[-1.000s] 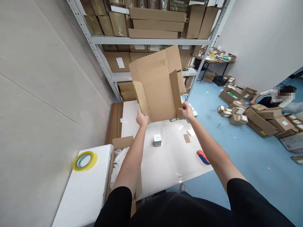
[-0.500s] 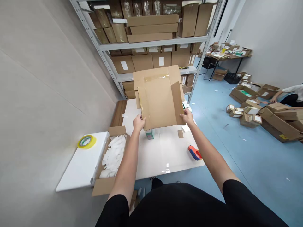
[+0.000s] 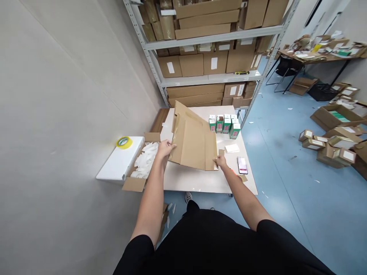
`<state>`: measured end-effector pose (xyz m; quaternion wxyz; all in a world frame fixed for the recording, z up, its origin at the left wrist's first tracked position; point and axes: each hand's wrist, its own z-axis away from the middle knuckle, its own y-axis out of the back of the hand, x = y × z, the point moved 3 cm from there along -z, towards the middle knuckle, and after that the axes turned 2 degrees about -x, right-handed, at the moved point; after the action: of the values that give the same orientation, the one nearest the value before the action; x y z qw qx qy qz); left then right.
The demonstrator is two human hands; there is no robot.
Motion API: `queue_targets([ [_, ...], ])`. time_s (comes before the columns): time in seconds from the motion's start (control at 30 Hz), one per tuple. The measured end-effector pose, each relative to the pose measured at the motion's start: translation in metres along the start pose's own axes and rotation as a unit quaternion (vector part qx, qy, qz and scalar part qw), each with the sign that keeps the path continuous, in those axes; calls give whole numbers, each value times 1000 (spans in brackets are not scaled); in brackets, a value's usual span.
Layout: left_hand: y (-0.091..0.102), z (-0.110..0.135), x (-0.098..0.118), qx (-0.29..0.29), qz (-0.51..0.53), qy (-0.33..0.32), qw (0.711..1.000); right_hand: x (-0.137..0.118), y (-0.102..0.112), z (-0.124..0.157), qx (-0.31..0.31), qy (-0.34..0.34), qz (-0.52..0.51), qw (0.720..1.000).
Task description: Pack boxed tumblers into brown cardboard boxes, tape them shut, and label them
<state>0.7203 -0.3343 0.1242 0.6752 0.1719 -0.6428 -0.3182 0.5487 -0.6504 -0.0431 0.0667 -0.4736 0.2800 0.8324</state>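
A flattened brown cardboard box (image 3: 192, 143) lies tilted low over the white table (image 3: 197, 179). My left hand (image 3: 164, 147) grips its left edge. My right hand (image 3: 220, 162) pinches its near right corner. Several small green and white boxes (image 3: 224, 123) stand in a row at the table's far right, behind the cardboard.
An open carton of white filler (image 3: 145, 160) and a white block with a yellow tape roll (image 3: 124, 142) sit left of the table. A phone (image 3: 242, 165) and white slip (image 3: 232, 148) lie at right. Metal shelves (image 3: 212, 36) of cartons stand behind; loose boxes (image 3: 327, 147) litter the blue floor.
The cardboard has come down from raised in front of the shelves to low over the table, both hands still on it. The view has shifted, showing the green boxes and phone.
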Motion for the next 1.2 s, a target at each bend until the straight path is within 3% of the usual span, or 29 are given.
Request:
queue_targets([
  [0.1, -17, 15, 1, -9, 41, 27, 999, 20, -9, 18, -60, 3, 9, 998],
  [0.23, -52, 39, 7, 5, -79, 30, 996, 39, -22, 43, -124, 13, 12, 992],
  [0.3, -70, 51, 13, 21, -109, 25, 993, 43, -33, 57, -173, 50, 4, 984],
  [0.37, -88, 60, 21, 35, -104, 18, 994, 39, -48, 73, -217, 133, -10, 967],
  [0.43, -105, 65, 30, 43, -82, 11, 996, 33, -59, 87, -184, 220, -18, 958],
  [0.57, -136, 62, 48, 15, 37, -26, 999, 24, -64, 100, 37, 260, -65, 963],
  [0.63, -149, 56, 51, -51, 146, -39, 987, 20, -57, 102, 117, 268, -97, 951],
  [0.73, -157, 41, 45, -122, 251, -27, 960, 11, -37, 102, 162, 280, -98, 941],
  [0.97, -147, -17, 6, -119, 223, 7, 967, -2, 16, 108, 200, 249, -44, 947],
  [1.2, -147, -89, -5, -122, 211, -25, 970, 17, 75, 126, 183, 217, -96, 954],
])
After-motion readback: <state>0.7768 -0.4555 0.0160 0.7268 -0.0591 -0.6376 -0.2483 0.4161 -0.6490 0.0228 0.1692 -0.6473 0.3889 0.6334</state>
